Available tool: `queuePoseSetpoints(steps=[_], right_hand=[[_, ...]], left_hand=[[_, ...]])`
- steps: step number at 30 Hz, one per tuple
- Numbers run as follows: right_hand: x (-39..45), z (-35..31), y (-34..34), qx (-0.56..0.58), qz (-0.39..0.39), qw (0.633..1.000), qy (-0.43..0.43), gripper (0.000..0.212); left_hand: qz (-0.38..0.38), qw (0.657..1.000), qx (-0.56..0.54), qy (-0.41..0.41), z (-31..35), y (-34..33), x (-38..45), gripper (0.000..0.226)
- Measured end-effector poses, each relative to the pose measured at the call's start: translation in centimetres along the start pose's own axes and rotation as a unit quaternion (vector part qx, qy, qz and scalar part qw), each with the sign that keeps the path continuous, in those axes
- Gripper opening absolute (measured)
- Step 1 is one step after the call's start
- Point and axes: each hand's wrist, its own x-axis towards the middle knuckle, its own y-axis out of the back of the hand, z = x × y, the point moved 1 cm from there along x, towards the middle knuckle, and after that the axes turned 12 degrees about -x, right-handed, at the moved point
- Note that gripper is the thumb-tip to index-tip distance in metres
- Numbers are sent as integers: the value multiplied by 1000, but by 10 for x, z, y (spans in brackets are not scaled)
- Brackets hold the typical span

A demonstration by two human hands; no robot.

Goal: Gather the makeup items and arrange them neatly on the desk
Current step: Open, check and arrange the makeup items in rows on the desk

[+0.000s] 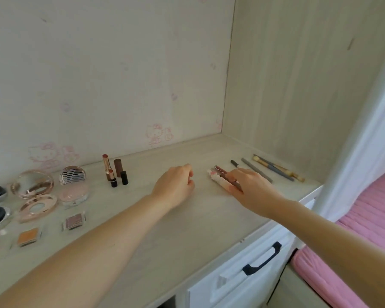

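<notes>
- The right hand [247, 185] lies over two slim makeup tubes [220, 177] on the pale desk [187, 230], right of its middle; its fingers reach across them and touch them, but whether they are curled round the tubes cannot be told.
- One tube is white with a pink pattern, the other dark reddish brown; they lie side by side, touching, and angled away toward the back wall.
- The left hand [176, 185] rests on the desk just left of the tubes, apart from them, fingers loosely curled with nothing in them.
- Beyond the right hand a dark pencil [235, 163], a grey pencil [257, 173] and a few makeup brushes [276, 168] lie in a row, roughly parallel, near the side panel of the desk.
- To the left of the left hand stand four lipsticks [115, 172] close together, two uncapped, near the back wall.
- Further left lie round compacts [32, 185], two of them open, and a striped one [72, 175] beside them.
- Nearer the front edge sit two small square eyeshadow pans [73, 222], one brownish, one orange [28, 238].
- Below the desktop at the right is a white drawer with a black handle [262, 260], and beside it a pink bed cover [353, 241].
</notes>
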Motion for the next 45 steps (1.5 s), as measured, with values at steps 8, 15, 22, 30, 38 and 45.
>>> queuePoseSetpoints(steps=[8,15,22,30,38,45], right_hand=[[1,6,1,-11,-28,1000,4,33],[13,2,-14,13,18,1000,12,9],[30,-2,-24,-25,-39,998,-49,17],[39,-12,-28,-107,-54,991,-54,25],[29,-23,-15,95,-9,985,-147,42],[27,-50,-7,415,21,878,-238,25]], left_hand=[[-61,998,-8,-4,14,-34,28,40],[-103,992,-42,50,11,-45,42,55],[-116,981,-119,98,14,-46,46,62],[-43,949,-262,168,17,-44,45,56],[57,836,-493,236,16,-29,30,52],[59,759,-610,221,13,1,6,33]])
